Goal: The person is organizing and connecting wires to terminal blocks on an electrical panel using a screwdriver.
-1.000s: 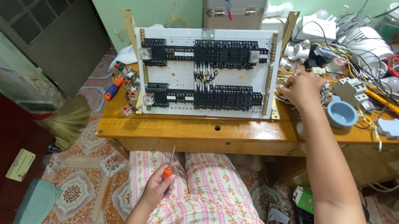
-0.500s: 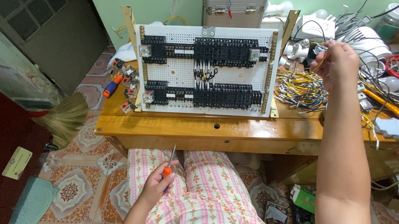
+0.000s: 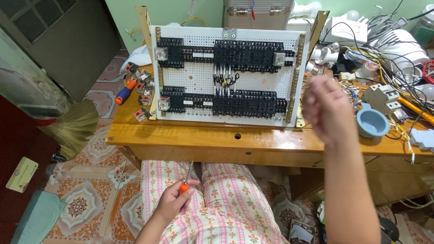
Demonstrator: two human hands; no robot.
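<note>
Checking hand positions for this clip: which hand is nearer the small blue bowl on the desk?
Right. The right hand is raised just left of the blue bowl; the left hand rests in the lap, gripping a screwdriver.

Head camera, single view: you are looking steeply down and forward from a seated position. Your lap is filling the bottom edge; the bench (image 3: pixel 226 139) and upright panel (image 3: pixel 225 74) are sitting mid-frame at arm's reach. The wall is closing the top, tiled floor is showing at left. Both hands are falling within view.
</note>
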